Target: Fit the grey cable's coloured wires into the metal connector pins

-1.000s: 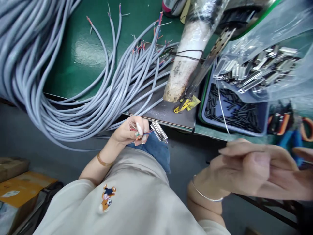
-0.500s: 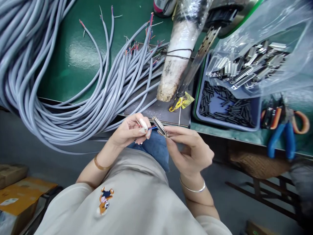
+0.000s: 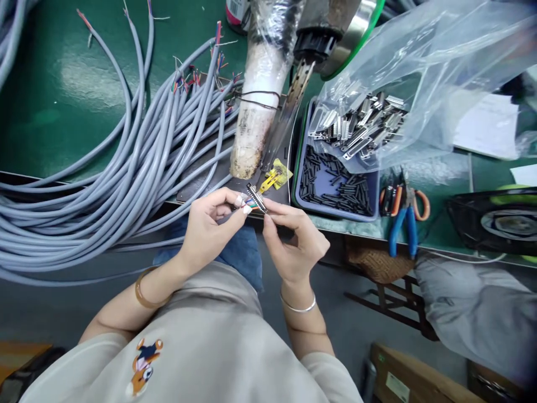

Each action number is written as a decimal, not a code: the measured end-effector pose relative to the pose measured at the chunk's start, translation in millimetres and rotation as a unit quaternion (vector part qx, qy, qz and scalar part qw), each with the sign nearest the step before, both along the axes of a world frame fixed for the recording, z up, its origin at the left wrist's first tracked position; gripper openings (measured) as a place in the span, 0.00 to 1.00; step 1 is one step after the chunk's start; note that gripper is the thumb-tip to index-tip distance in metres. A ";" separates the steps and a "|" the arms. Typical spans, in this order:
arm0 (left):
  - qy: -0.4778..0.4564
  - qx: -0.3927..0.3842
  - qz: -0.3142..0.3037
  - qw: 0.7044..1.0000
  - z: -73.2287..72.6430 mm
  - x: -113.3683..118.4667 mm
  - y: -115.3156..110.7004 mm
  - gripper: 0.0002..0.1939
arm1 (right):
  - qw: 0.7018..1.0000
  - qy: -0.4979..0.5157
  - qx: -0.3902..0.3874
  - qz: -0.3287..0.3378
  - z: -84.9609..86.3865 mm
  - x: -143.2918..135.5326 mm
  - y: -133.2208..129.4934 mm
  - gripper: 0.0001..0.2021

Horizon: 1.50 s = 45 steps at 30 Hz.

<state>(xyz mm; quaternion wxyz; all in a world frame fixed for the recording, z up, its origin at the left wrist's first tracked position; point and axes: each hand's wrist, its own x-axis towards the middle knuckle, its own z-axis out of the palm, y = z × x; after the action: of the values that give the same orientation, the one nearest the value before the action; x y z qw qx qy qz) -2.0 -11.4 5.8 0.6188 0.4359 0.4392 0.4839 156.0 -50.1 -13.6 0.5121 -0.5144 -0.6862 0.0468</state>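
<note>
My right hand pinches one end of a metal connector with a row of dark pins. My left hand is closed on thin coloured wires right beside the connector's pins. Where the wires meet the pins is too small to make out. Just beyond the connector, a yellow clip lies on a dark board. A bundle of grey cables with stripped, coloured ends spreads over the board and the green table at the left.
A blue tray holds black tubes and a plastic bag of metal connectors. Blue-handled pliers lie right of it. A wrapped white tube slants over the board beside a metal rod. A person's grey-clothed leg shows at right.
The view has shifted right, showing papers and a black device. My hands have moved slightly up towards the board, and the connector is turned, with more coloured wires visible beside it.
</note>
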 end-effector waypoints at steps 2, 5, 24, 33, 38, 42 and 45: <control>0.015 0.016 0.016 1.000 0.7 0.8 2.1 0.08 | 1.000 0.023 -0.002 0.010 -1.2 0.2 2.2 0.11; 0.033 0.034 0.026 0.999 3.4 1.5 4.8 0.07 | 0.999 0.043 0.000 0.015 -2.4 0.6 5.1 0.10; 0.108 0.113 0.030 0.987 5.9 1.2 6.1 0.05 | 1.000 0.027 0.001 0.007 -1.0 2.6 11.0 0.10; 0.152 0.155 0.037 0.976 2.5 1.4 3.6 0.04 | 1.000 -0.024 0.011 -0.011 7.3 1.4 15.0 0.11; 0.155 0.143 0.034 0.977 4.2 1.8 3.2 0.04 | 1.000 -0.014 0.006 -0.021 6.5 0.2 14.2 0.11; 0.155 0.128 0.042 0.979 7.0 1.0 4.6 0.05 | 1.000 -0.007 0.007 -0.016 4.6 0.6 14.1 0.11; 0.145 0.113 0.041 0.982 8.4 0.3 5.7 0.05 | 1.000 0.002 0.012 -0.008 3.4 0.8 15.0 0.11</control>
<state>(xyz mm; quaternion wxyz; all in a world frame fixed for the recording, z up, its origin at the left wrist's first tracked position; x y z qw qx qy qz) -1.7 -5.7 14.2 0.4751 0.5499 0.4841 0.4874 156.8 -35.1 -10.2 0.5200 -0.5135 -0.6816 0.0360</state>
